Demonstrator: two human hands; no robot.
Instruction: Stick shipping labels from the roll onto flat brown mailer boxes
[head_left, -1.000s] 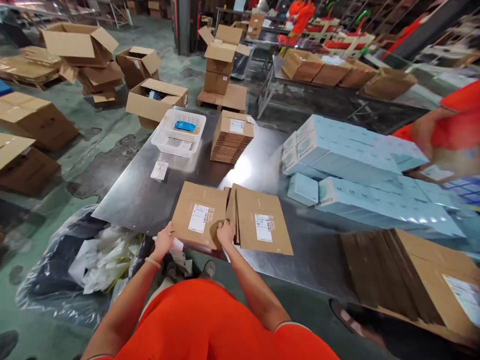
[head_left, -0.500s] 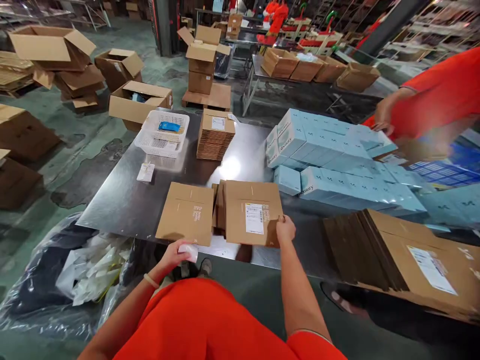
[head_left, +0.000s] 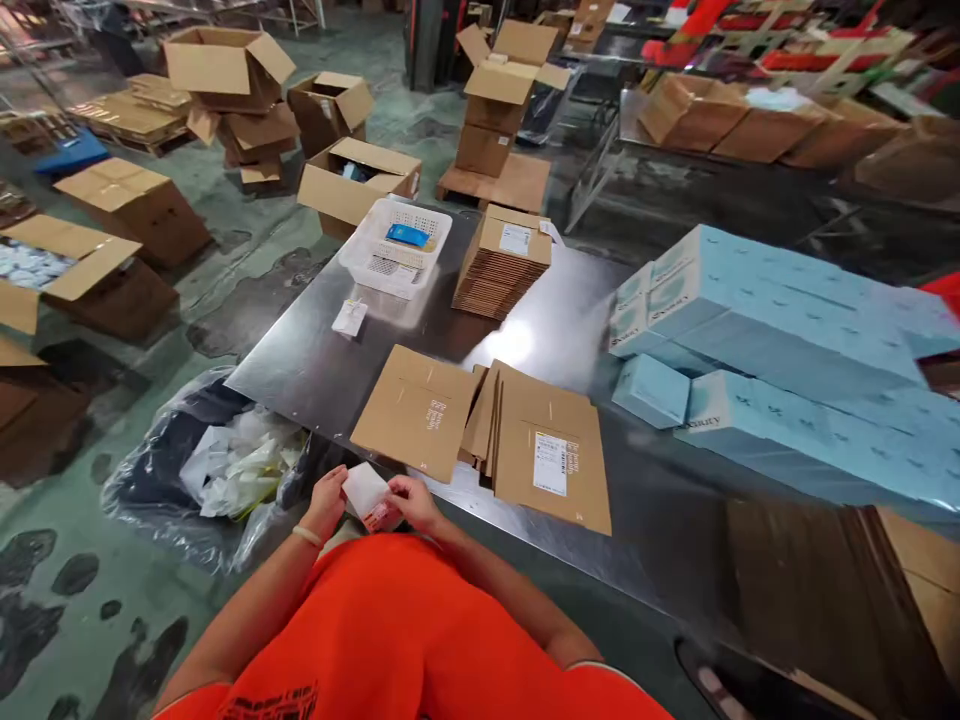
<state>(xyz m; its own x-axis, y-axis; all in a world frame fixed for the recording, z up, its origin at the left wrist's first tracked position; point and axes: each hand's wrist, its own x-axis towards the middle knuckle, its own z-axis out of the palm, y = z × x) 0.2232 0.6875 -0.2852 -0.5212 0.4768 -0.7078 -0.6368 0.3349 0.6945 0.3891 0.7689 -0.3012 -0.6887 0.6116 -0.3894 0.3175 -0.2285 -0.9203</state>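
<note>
Both hands hold a small stack of white labels [head_left: 366, 492] with some red and yellow print, in front of my body at the table's near edge. My left hand [head_left: 327, 503] grips its left side, fingers closed. On the right side, my right hand [head_left: 412, 502] pinches it between thumb and fingers. Just beyond lies a flat brown carton [head_left: 412, 410] with no label in sight. To its right, a flat carton with a white shipping label [head_left: 551, 445] rests on other folded cartons [head_left: 480, 415], leaning over the metal table [head_left: 300, 370].
A white plastic basket [head_left: 394, 245] with a blue packet and a pile of folded cartons [head_left: 502, 260] stand at the back. Light-blue boxes [head_left: 780, 300] fill the right side. A plastic-lined bin [head_left: 225, 480] of scrap paper stands at left; open cartons [head_left: 225, 70] crowd the floor.
My right hand has left the labelled carton and come over to the labels in my left hand. The view has turned right-to-left, and the co-worker's arm is mostly out of frame.
</note>
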